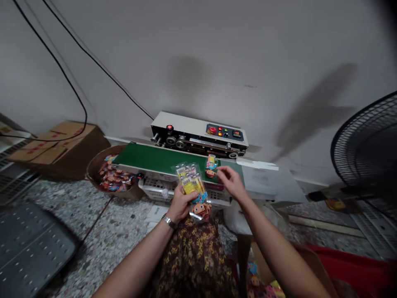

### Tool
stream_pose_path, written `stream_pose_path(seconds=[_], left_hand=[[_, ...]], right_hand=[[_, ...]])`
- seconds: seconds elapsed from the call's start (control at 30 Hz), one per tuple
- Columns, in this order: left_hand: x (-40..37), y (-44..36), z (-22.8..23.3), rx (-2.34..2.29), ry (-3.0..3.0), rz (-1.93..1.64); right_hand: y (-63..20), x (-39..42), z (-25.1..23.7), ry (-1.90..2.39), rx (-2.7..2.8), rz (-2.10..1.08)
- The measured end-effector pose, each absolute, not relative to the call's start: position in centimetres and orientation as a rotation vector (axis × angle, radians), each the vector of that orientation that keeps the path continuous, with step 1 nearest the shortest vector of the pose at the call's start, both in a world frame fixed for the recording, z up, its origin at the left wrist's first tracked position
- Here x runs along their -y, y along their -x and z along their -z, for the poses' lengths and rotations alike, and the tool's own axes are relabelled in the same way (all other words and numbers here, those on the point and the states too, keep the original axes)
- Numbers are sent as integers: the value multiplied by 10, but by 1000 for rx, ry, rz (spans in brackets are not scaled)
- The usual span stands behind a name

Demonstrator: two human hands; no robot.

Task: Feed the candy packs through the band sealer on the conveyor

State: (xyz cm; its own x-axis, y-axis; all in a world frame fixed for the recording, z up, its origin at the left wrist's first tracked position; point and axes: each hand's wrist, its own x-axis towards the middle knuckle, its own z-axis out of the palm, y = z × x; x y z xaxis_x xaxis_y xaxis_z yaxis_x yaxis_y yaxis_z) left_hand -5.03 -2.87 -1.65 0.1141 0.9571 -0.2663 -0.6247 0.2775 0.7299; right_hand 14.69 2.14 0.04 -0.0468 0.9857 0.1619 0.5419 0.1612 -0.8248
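Note:
My left hand [180,203] grips a fanned stack of clear toy packets [192,187] with yellow cards and orange figures, held above my lap in front of the belt. My right hand [230,181] reaches to the green conveyor belt [145,158], fingertips beside a single toy packet [211,166] lying on it near the sealing machine [198,134]. The machine is white with a dark panel, a red button and lit lamps. A metal watch is on my left wrist.
A brown tub [96,165] of finished packets sits at the belt's left end, cardboard boxes [58,145] behind it. A white plastic basket [158,188] hangs under the belt. A black fan [369,145] stands at right, a grey table [273,182] next to the belt, and a box of packets lies by my right knee.

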Motion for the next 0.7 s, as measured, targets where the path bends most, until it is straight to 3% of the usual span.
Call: stream_pose_path(seconds=[0.1, 0.33, 0.53, 0.7], left_hand=[[28, 49, 15, -790, -537, -1233], [32, 46, 12, -782, -521, -1234], [28, 46, 8, -814, -498, -1251], [28, 52, 18, -850, -529, -1219]], right_hand=[[-118, 2, -6, 1347, 1700, -929], [-106, 0, -8, 1418, 1459, -654], [-97, 7, 4, 1259, 1330, -990], [-141, -7, 21, 1376, 1232, -747]])
